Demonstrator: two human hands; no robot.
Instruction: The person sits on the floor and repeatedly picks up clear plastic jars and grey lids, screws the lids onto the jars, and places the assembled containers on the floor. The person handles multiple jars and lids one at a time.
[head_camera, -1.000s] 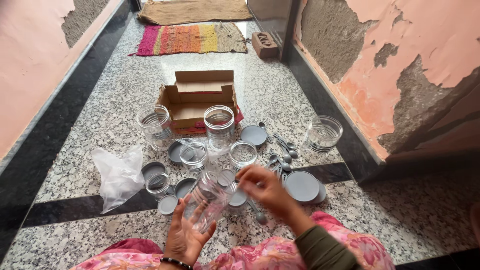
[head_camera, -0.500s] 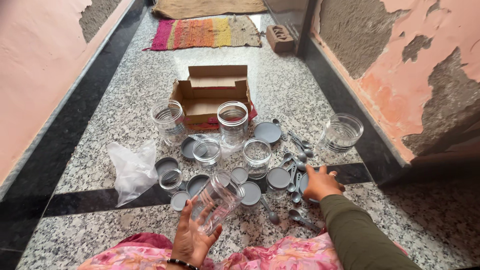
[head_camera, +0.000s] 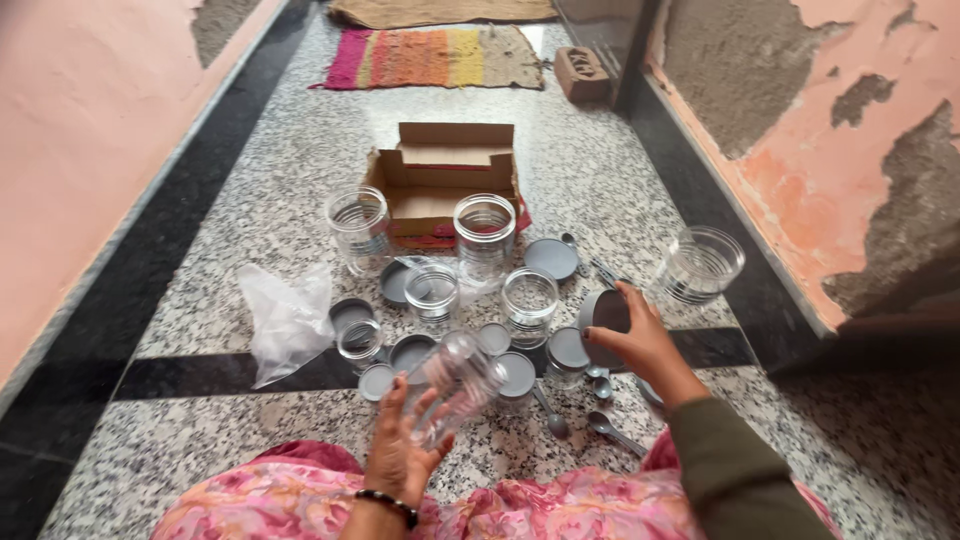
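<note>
Clear jars and grey lids are being handled on a speckled stone floor (head_camera: 250, 210).

An open brown cardboard box (head_camera: 440, 185), red along its lower edge, is set beyond the jars, and a crumpled clear plastic bag (head_camera: 285, 320) is laid to their left. A clear plastic jar (head_camera: 455, 385) is held tilted in the left hand (head_camera: 400, 450), whose fingers are wrapped around its lower side. A grey lid (head_camera: 605, 320) is gripped on edge by the right hand (head_camera: 640, 345), just right of the held jar and apart from it. Several empty clear jars are stood upright near the box; one wide jar (head_camera: 700, 265) is stood well to the right. Grey spoons (head_camera: 610, 425) are scattered beneath the right hand.
</note>
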